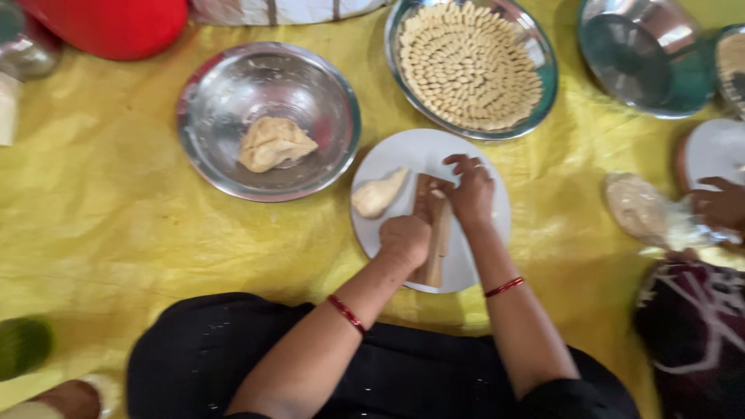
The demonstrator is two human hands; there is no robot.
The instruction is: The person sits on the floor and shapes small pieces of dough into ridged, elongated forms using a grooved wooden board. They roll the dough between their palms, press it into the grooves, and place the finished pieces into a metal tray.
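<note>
The fingers of the right hand (470,192) curl down over the far end of a ridged wooden board (434,233), pressing a small bit of dough against it; the bit itself is hidden under the fingertips. The left hand (404,239) is closed into a loose fist around the board's near half, steadying it, so its fingers are folded out of sight and the middle of the board is covered.

The board is a narrow tan slab. Its long axis runs away from the person, the near end toward the lap and the far end tilted slightly toward the left, pointing up at the tray beyond. It lies on a round white plate (481,248), near the plate's middle.

Just left of the board on the same plate lies a pale, tapered lump of dough (378,194), apart from both hands. Further left a steel bowl (225,85) holds a larger dough mass (274,143). Beyond the plate a round steel tray (546,74) is packed with small shaped dough pieces (469,66) in rings. Everything rests on a yellow sheet (116,225) spread over the floor.

At the right edge another person's hand (718,203) touches a clear bag (644,209), blurred and partly cut off.
</note>
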